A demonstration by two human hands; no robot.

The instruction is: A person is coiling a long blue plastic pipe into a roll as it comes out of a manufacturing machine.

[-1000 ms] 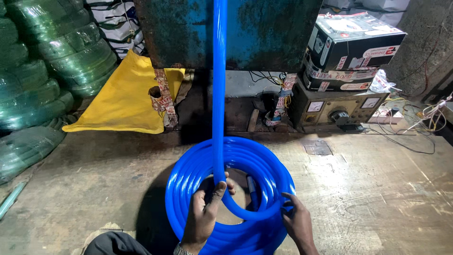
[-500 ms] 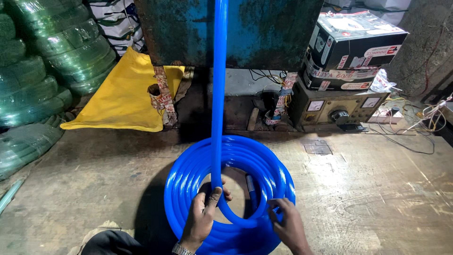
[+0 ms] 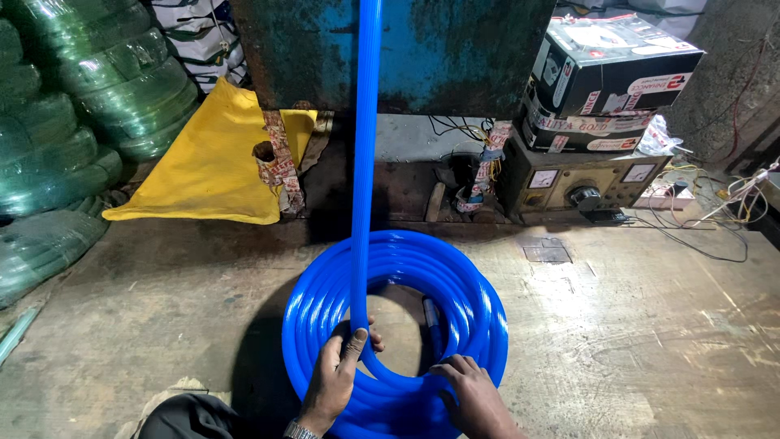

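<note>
The upright hose (image 3: 365,162) is gripped by the left hand (image 3: 335,375); the right hand (image 3: 475,397) is laid flat, open, on the coil (image 3: 396,325).

The bare, stained concrete floor (image 3: 634,341) carries everything. A coil of blue hose (image 3: 398,325) lies flat on it, directly under the hands. Beyond the hands and to their left, a yellow sheet (image 3: 211,162) spreads over the floor, with stacked coils of green hose (image 3: 57,146) farther left. Beyond them to the right sits a metal control box (image 3: 585,183), with loose wires (image 3: 707,236) trailing beside it.
</note>
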